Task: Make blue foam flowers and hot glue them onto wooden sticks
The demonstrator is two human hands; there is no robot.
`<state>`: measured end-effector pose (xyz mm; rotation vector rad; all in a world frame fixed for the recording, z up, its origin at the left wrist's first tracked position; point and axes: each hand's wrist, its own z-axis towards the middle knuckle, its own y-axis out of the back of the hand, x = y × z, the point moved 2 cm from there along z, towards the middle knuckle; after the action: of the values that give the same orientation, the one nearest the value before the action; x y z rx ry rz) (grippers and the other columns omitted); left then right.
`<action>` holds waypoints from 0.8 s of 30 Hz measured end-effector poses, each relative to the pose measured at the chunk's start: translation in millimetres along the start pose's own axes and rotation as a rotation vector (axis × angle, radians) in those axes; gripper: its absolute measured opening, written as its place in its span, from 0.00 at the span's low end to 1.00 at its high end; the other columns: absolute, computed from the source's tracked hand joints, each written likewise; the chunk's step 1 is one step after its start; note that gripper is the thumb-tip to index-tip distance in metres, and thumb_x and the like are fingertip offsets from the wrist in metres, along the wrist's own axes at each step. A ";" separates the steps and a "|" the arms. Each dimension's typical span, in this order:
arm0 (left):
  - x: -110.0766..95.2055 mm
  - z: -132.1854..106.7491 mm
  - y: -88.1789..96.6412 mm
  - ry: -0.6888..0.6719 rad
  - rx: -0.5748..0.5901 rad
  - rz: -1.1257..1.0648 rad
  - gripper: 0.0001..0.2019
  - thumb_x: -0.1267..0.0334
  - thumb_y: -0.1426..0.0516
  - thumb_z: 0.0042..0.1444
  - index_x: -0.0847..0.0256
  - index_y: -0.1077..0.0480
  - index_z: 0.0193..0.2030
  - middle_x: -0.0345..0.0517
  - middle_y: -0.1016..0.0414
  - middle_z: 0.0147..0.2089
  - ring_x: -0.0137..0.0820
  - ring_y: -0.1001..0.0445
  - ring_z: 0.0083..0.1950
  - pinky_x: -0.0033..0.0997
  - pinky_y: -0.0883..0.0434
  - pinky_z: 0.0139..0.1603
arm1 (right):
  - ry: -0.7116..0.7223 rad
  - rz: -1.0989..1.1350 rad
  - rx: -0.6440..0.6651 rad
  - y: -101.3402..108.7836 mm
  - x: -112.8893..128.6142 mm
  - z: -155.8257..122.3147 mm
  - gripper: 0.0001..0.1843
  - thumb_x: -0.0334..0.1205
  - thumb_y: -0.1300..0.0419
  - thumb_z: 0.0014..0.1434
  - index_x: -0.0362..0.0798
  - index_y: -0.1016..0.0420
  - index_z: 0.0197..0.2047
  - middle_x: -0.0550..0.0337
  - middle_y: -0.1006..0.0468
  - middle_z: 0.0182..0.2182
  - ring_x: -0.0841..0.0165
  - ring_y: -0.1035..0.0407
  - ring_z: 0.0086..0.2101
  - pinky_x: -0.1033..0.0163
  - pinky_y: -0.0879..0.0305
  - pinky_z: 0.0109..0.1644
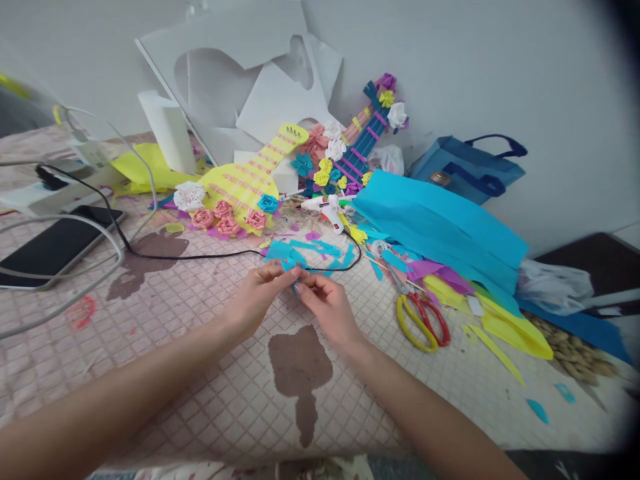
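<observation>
My left hand [261, 288] and my right hand [327, 303] meet over the middle of the table, fingertips pinched together on a small piece of blue paper [295, 285]. Most of that piece is hidden by the fingers. Just beyond them lie blue paper strips [320, 252] and a blue sheet scrap [281, 252]. A white glue gun [331, 212] rests behind the strips, its black cord looping round toward my hands. To the right of my right hand are scissors [424, 321] with red and yellow handles, lying on the quilted cloth.
Paper-decorated guitar shapes, one yellow [237, 190] and one dark blue [363, 150], stand at the back. Large blue paper [440, 227] and yellow paper [520, 327] spread to the right. A phone [55, 247], a power strip [45, 187] and cables occupy the left.
</observation>
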<state>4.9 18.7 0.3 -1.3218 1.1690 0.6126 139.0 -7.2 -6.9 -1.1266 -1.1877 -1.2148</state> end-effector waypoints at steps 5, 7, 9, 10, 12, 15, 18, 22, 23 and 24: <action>-0.8 -6.0 -4.1 -0.132 0.005 0.213 0.08 0.59 0.38 0.53 0.60 0.25 0.27 0.41 0.27 0.35 0.31 0.33 0.40 0.30 0.39 0.46 | -0.005 0.042 0.016 -2.8 -3.2 -1.1 0.11 0.48 0.39 0.56 0.49 0.27 0.29 0.63 0.26 0.29 0.69 0.34 0.32 0.64 0.39 0.36; -2.0 -6.2 -4.6 -0.137 -0.001 0.216 0.09 0.58 0.39 0.55 0.59 0.25 0.28 0.42 0.26 0.39 0.33 0.32 0.44 0.30 0.38 0.48 | 0.016 0.039 0.036 -3.7 -1.5 -2.0 0.11 0.47 0.39 0.56 0.49 0.27 0.27 0.61 0.24 0.34 0.68 0.32 0.36 0.63 0.38 0.39; -5.0 -4.4 -3.2 -0.162 -0.035 0.206 0.09 0.59 0.40 0.55 0.59 0.24 0.28 0.43 0.26 0.45 0.34 0.33 0.51 0.29 0.39 0.52 | -0.001 0.039 0.028 -3.4 -0.1 -2.8 0.11 0.47 0.38 0.55 0.50 0.26 0.28 0.60 0.23 0.37 0.68 0.32 0.37 0.63 0.37 0.39; -7.2 -2.7 -2.0 -0.178 -0.060 0.192 0.08 0.60 0.40 0.55 0.59 0.23 0.28 0.43 0.27 0.49 0.35 0.34 0.54 0.28 0.40 0.54 | -0.020 0.042 0.009 -2.7 0.2 -2.9 0.11 0.48 0.38 0.55 0.50 0.26 0.29 0.60 0.23 0.36 0.68 0.32 0.36 0.63 0.37 0.38; -12.2 1.6 1.1 -0.187 -0.112 0.129 0.08 0.62 0.40 0.56 0.59 0.22 0.29 0.43 0.28 0.52 0.36 0.36 0.58 0.29 0.40 0.56 | -0.056 0.068 -0.057 0.1 -0.3 -2.3 0.12 0.50 0.39 0.56 0.50 0.24 0.30 0.60 0.23 0.32 0.69 0.32 0.34 0.63 0.37 0.37; -17.6 8.0 4.2 -0.128 -0.151 -0.045 0.08 0.64 0.41 0.57 0.61 0.22 0.30 0.45 0.25 0.50 0.37 0.35 0.59 0.32 0.38 0.58 | -0.083 0.146 -0.140 4.5 -2.4 0.1 0.15 0.52 0.40 0.56 0.50 0.23 0.29 0.59 0.22 0.31 0.68 0.32 0.34 0.62 0.36 0.38; -17.6 11.0 4.1 -0.058 -0.135 -0.190 0.07 0.65 0.39 0.55 0.65 0.24 0.28 0.48 0.23 0.43 0.35 0.30 0.54 0.33 0.35 0.58 | -0.092 0.242 -0.153 6.2 -3.5 2.5 0.16 0.53 0.39 0.54 0.50 0.23 0.26 0.59 0.22 0.30 0.68 0.32 0.33 0.62 0.36 0.36; -10.7 10.7 2.3 0.044 -0.067 -0.243 0.07 0.65 0.39 0.55 0.65 0.24 0.29 0.46 0.22 0.39 0.32 0.26 0.47 0.33 0.32 0.56 | -0.103 0.321 -0.115 5.3 -2.7 3.6 0.17 0.55 0.39 0.52 0.51 0.23 0.25 0.58 0.23 0.28 0.67 0.33 0.31 0.61 0.36 0.34; -8.8 10.5 2.1 0.068 -0.051 -0.248 0.06 0.66 0.39 0.55 0.65 0.24 0.29 0.46 0.21 0.39 0.31 0.26 0.46 0.32 0.32 0.56 | -0.103 0.322 -0.104 5.2 -2.6 3.7 0.17 0.55 0.39 0.53 0.51 0.23 0.25 0.58 0.23 0.28 0.67 0.33 0.31 0.61 0.36 0.34; -7.1 10.4 2.1 0.089 -0.042 -0.253 0.06 0.66 0.39 0.55 0.65 0.24 0.29 0.46 0.21 0.38 0.30 0.25 0.44 0.31 0.32 0.55 | -0.100 0.317 -0.096 5.2 -2.5 3.6 0.17 0.55 0.40 0.53 0.51 0.23 0.25 0.58 0.24 0.28 0.67 0.33 0.32 0.61 0.36 0.34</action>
<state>3.7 30.8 4.3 -1.5167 1.0431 0.3999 144.1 -3.2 -9.1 -1.4022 -0.9861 -0.9884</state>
